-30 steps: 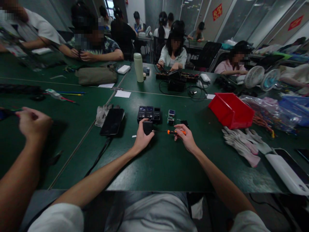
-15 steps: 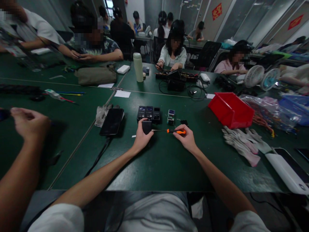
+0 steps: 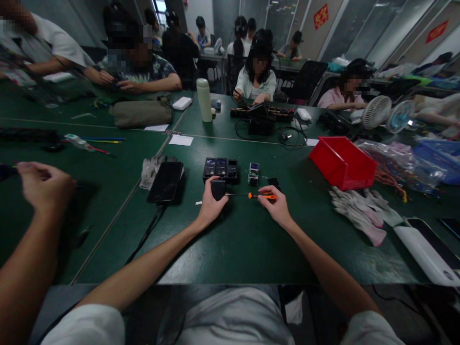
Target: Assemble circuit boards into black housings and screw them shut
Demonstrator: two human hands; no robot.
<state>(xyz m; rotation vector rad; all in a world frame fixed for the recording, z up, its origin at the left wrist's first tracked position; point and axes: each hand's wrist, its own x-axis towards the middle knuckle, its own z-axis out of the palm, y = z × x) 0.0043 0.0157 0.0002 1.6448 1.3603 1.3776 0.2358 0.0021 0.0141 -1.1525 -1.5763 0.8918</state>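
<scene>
My left hand [image 3: 211, 203] is closed around a small black box-shaped case [image 3: 218, 190], held above the green table. In my right hand [image 3: 276, 207] is a screwdriver [image 3: 264, 196] with an orange and black handle. Its thin shaft points left, and the tip meets the right side of the case by my left thumb; the exact contact is too small to make out. Just behind my left hand stand several black devices with small screens [image 3: 222, 167] in a row. A bare circuit module [image 3: 253, 173] lies to their right. A small black piece [image 3: 273, 183] rests beyond my right fingers.
Left of my hands lie a phone [image 3: 165, 182] with a cable and some gloves [image 3: 149, 171]. To the right are a red bin [image 3: 343, 163], more gloves [image 3: 359, 213] and a white power bank [image 3: 424, 254]. A co-worker's hand [image 3: 45, 184] reaches in at far left. A bottle [image 3: 204, 100] stands farther back.
The view has shifted very slightly. Both hands keep their hold on the case and the screwdriver, with the shaft still against the case; my right fingers have moved a little on the handle.
</scene>
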